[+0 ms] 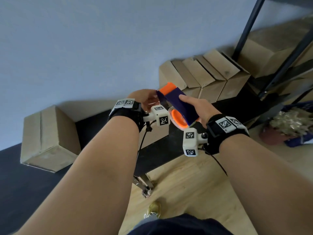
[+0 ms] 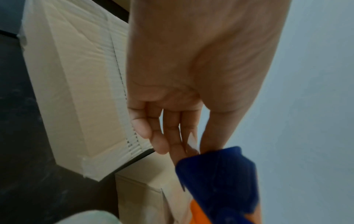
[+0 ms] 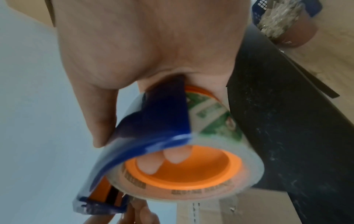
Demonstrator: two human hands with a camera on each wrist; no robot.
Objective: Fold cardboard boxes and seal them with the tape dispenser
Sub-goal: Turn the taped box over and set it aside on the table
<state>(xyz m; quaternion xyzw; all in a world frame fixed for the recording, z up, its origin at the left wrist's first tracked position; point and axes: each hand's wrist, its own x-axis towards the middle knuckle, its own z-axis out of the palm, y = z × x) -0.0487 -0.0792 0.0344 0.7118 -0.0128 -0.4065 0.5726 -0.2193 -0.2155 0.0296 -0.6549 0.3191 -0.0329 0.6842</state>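
Note:
I hold a blue and orange tape dispenser (image 1: pixel 179 106) in the air with both hands, above the black table (image 1: pixel 157 153). My right hand (image 1: pixel 194 107) grips its body, thumb on top; in the right wrist view two fingertips (image 3: pixel 172 157) reach into the orange core of the clear tape roll (image 3: pixel 247 171). My left hand (image 1: pixel 151 99) pinches the dispenser's front end between thumb and fingers (image 2: pixel 193 149), at the blue edge (image 2: pixel 220 174). Whether a tape end is in that pinch I cannot tell. A folded, taped cardboard box (image 1: pixel 49 138) stands on the table to the left.
A row of folded boxes (image 1: pixel 203 77) lines the wall behind the dispenser. A dark metal shelf frame (image 1: pixel 247 28) rises at the right with larger boxes behind it. A blue basket of shiny scraps (image 1: pixel 291 124) sits on the wooden floor (image 1: pixel 194 184).

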